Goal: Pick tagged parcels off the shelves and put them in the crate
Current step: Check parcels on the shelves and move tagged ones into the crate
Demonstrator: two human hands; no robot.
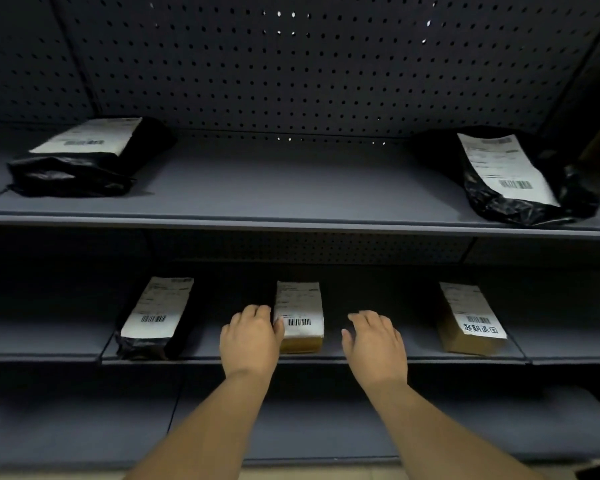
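Observation:
A small brown box parcel (pixel 300 315) with a white barcode label lies in the middle of the lower shelf (pixel 413 356). My left hand (pixel 252 336) touches its left side, fingers loosely bent, thumb against the box edge. My right hand (pixel 373 339) hovers to the right of the box, fingers relaxed, a gap between it and the box. To the left lies a black bag parcel (pixel 155 320). At the right, a brown box parcel (pixel 470 318) carries an extra handwritten tag. No crate is in view.
The upper shelf (pixel 291 188) holds a black bag parcel (pixel 87 157) at its left and another black bag parcel (pixel 513 174) at its right. A perforated back panel (pixel 309 64) closes the rack. A lower shelf (pixel 309 431) juts out beneath my forearms.

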